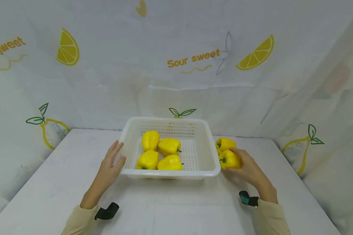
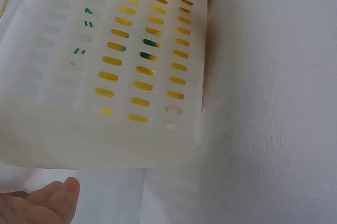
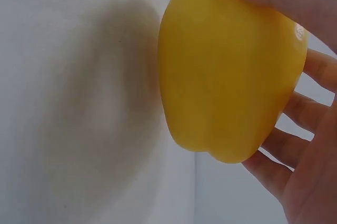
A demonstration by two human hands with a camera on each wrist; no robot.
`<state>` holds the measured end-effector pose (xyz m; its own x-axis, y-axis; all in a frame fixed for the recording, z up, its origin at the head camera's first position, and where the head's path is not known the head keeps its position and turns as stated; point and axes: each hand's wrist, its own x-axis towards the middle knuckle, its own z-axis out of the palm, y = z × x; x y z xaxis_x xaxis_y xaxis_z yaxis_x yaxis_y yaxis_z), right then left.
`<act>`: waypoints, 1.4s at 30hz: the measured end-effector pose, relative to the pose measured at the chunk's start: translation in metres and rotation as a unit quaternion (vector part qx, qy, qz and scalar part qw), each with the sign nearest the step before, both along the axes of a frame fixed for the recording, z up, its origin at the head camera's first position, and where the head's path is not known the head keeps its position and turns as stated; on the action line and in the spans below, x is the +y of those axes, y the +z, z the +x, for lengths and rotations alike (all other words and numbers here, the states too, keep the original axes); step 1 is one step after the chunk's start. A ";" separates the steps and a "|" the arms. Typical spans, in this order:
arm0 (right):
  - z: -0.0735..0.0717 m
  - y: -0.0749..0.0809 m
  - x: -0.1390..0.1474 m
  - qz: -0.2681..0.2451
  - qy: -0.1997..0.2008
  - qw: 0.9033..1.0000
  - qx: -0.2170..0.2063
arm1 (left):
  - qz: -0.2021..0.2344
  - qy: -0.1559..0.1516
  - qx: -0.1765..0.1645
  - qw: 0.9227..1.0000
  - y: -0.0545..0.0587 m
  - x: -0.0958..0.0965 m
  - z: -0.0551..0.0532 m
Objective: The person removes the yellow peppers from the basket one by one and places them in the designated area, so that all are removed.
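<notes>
You're somewhere screened off like a booth, with lemon-print cloth (image 1: 106, 98) hung behind and beside your white surface (image 1: 176, 209).

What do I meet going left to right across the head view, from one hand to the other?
Left hand → white basket → held yellow pepper → right hand.

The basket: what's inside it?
Four yellow peppers lie in the basket, with slotted floor showing to their right. The floor directly beneath them is covered; the front rim hides the nearer two's lower edges.
</notes>
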<state>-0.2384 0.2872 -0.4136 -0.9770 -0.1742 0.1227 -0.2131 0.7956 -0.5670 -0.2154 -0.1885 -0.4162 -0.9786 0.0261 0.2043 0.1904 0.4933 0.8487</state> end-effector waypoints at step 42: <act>-0.008 -0.016 0.003 0.008 -0.003 1.000 0.001 | -0.026 -0.035 -0.006 0.999 -0.004 -0.009 -0.002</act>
<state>-0.2460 0.2903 -0.4299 -0.9777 -0.1705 0.1227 -0.2100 0.8062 -0.5532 -0.2174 -0.1971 -0.4204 -0.9762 0.1053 0.1898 0.2167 0.5230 0.8243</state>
